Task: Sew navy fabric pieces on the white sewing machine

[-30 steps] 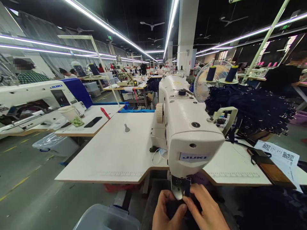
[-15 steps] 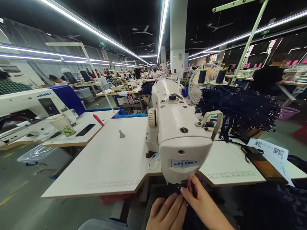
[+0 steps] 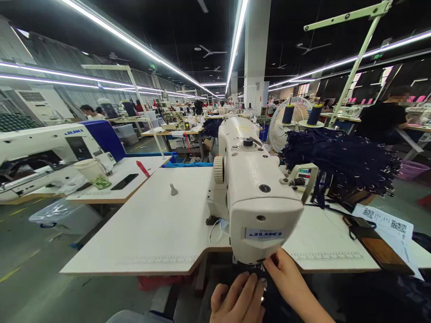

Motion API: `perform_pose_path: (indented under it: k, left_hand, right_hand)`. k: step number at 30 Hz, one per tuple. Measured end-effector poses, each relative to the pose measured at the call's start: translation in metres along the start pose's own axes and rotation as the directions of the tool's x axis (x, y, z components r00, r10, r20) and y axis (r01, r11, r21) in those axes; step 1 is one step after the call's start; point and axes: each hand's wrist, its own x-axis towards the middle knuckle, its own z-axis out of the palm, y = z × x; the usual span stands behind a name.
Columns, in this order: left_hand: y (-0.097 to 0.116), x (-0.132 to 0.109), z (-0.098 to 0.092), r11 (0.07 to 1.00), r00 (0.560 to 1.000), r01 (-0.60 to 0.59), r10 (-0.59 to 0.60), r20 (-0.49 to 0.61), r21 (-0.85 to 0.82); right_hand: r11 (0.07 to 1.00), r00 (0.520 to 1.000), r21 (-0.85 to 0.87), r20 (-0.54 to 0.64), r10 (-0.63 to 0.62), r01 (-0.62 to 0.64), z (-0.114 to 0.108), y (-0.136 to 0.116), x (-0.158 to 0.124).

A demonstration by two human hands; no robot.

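Observation:
In the head view a white JUKI sewing machine (image 3: 264, 208) stands in front of me, its needle area low at the table's front cutout. My left hand (image 3: 238, 298) lies just below the machine head, its fingers curled together over dark navy fabric (image 3: 274, 303). By those fingertips shines a small metal fitting (image 3: 264, 287). To the right, my right hand (image 3: 282, 272) reaches under the head beside the needle area with bent fingers. Its fingertips are partly hidden by the machine, and what they grip cannot be made out.
A white tabletop (image 3: 141, 224) spreads left, with a small metal key-like piece (image 3: 173, 189) on it. On the right lie a brown-black phone (image 3: 379, 246) and printed paper (image 3: 387, 224). Behind them is a heap of navy straps (image 3: 340, 157) with metal rings. A neighbouring machine (image 3: 37, 143) stands left.
My view has shifted, so the scene sits slightly lower and farther right. The hands have moved apart a little, and the metal fitting now shows between them.

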Motion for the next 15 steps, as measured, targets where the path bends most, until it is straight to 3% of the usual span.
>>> perform_pose_path:
  k: [5,15]
  left_hand:
    - [0.003,0.000,0.005,0.998,0.999,0.041,-0.040,-0.020,0.051]
    - [-0.001,0.001,0.003,0.999,1.000,0.020,-0.020,0.012,0.034]
  right_hand:
    - [0.988,0.999,-0.148,0.027,-0.041,0.044,0.002,0.004,0.015]
    - [0.988,0.999,-0.154,0.044,-0.019,0.026,-0.001,-0.004,0.016]
